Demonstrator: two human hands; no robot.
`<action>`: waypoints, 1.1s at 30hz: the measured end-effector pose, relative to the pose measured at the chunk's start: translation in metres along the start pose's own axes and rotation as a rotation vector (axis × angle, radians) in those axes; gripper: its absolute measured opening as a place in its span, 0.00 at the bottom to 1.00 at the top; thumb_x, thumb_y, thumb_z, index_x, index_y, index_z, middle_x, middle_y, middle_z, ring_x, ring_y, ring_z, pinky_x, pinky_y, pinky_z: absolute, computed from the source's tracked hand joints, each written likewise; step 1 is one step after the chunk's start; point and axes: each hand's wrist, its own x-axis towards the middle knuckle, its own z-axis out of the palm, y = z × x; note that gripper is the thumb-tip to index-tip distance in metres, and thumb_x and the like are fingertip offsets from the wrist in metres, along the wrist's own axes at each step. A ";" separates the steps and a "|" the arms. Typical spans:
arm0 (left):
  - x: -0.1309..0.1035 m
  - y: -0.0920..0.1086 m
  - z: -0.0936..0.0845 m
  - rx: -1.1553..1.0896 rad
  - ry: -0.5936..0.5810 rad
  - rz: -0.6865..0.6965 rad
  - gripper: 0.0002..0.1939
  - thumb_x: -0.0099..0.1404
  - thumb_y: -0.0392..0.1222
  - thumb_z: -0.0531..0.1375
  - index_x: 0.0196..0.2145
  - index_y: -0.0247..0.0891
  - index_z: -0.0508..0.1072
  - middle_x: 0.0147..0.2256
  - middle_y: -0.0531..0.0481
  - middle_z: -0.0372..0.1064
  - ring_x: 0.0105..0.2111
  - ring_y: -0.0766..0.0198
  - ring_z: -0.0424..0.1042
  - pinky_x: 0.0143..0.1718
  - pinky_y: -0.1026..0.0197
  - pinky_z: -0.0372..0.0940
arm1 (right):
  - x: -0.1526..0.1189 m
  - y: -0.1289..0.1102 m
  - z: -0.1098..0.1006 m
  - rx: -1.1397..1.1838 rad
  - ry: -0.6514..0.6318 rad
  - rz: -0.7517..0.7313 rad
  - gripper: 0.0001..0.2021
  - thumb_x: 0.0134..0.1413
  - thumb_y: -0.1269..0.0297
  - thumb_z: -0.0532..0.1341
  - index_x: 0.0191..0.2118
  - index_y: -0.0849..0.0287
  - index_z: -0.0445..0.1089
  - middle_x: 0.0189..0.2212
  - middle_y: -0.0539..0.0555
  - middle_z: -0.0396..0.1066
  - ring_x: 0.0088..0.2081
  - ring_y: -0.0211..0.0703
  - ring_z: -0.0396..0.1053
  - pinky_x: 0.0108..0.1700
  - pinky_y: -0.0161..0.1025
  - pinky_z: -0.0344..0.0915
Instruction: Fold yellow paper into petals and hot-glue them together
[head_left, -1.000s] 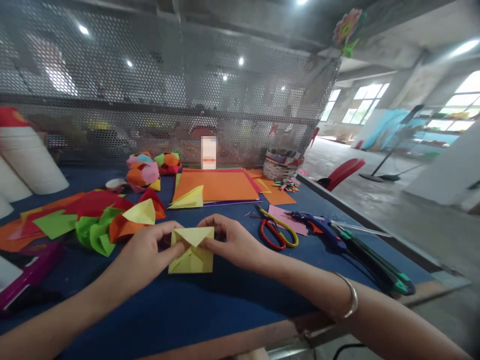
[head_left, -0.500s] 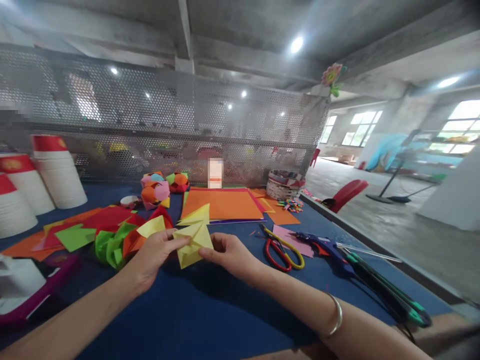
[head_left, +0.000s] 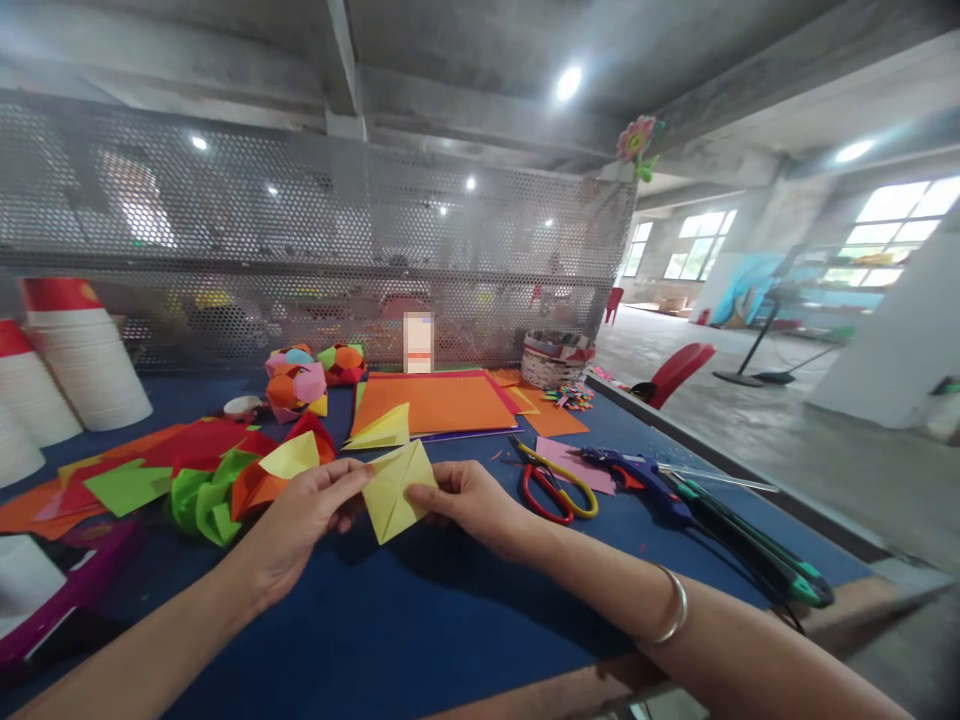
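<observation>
A yellow square of folded paper (head_left: pixel 399 495), creased across its face, is pinched between my two hands above the blue table. My left hand (head_left: pixel 319 510) grips its left corner with thumb and fingers. At its right edge, my right hand (head_left: pixel 469 500) presses the thumb on the front, the fingers partly hidden behind. Just beyond it lies another folded yellow piece (head_left: pixel 384 428) by the stack of coloured paper (head_left: pixel 435 402). Left of my left hand are folded green pieces (head_left: pixel 214 495), orange ones (head_left: pixel 259 488) and a yellow one (head_left: pixel 291 456).
Scissors (head_left: pixel 556 485) with red and yellow handles, a glue gun (head_left: pixel 637 475) and a green-and-black tool (head_left: pixel 757 545) lie to the right. Paper cup stacks (head_left: pixel 90 360) stand left. Paper balls (head_left: pixel 296 385), a woven basket (head_left: pixel 556 362) and a perforated metal screen (head_left: pixel 300 220) are at the back.
The yellow paper has turned flatter toward me, showing more of its creased face. My fingers have shifted outward to its edges. The whole view has swung slightly right.
</observation>
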 end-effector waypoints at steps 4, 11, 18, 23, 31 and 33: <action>0.000 0.000 0.002 0.077 0.018 -0.049 0.22 0.47 0.59 0.67 0.29 0.38 0.70 0.13 0.60 0.58 0.15 0.73 0.53 0.16 0.71 0.46 | 0.000 0.001 0.000 -0.150 0.025 -0.056 0.23 0.48 0.43 0.63 0.24 0.62 0.65 0.21 0.46 0.58 0.24 0.33 0.51 0.27 0.34 0.47; -0.004 0.003 0.005 0.009 -0.054 -0.090 0.19 0.46 0.53 0.69 0.27 0.37 0.69 0.21 0.54 0.69 0.22 0.68 0.68 0.24 0.67 0.63 | -0.001 0.005 0.001 -0.428 0.062 -0.173 0.19 0.54 0.51 0.58 0.21 0.60 0.59 0.20 0.45 0.49 0.25 0.33 0.47 0.26 0.34 0.43; -0.005 0.003 0.007 0.034 -0.074 -0.071 0.22 0.46 0.58 0.69 0.27 0.36 0.73 0.22 0.53 0.70 0.22 0.68 0.66 0.23 0.66 0.60 | -0.002 0.005 0.003 -0.427 0.037 -0.200 0.19 0.55 0.53 0.57 0.20 0.60 0.58 0.21 0.45 0.48 0.26 0.33 0.47 0.26 0.34 0.44; -0.004 0.000 0.005 0.063 -0.035 -0.058 0.23 0.49 0.60 0.66 0.29 0.36 0.75 0.22 0.52 0.71 0.21 0.66 0.66 0.23 0.64 0.60 | -0.003 0.003 0.004 -0.433 0.011 -0.180 0.20 0.55 0.53 0.58 0.20 0.60 0.57 0.20 0.45 0.46 0.25 0.33 0.46 0.25 0.34 0.42; 0.003 -0.004 -0.001 0.119 -0.011 0.131 0.18 0.48 0.52 0.71 0.35 0.40 0.78 0.29 0.54 0.75 0.30 0.64 0.70 0.31 0.66 0.62 | -0.003 0.003 0.002 -0.447 0.014 -0.160 0.20 0.55 0.53 0.58 0.19 0.58 0.54 0.20 0.45 0.46 0.24 0.32 0.45 0.25 0.34 0.42; 0.002 -0.002 0.000 0.063 -0.010 0.122 0.19 0.47 0.53 0.71 0.35 0.40 0.78 0.32 0.52 0.77 0.34 0.62 0.72 0.36 0.65 0.65 | -0.003 0.004 0.002 -0.434 -0.013 -0.167 0.20 0.54 0.55 0.58 0.19 0.58 0.53 0.20 0.45 0.46 0.24 0.32 0.45 0.25 0.34 0.42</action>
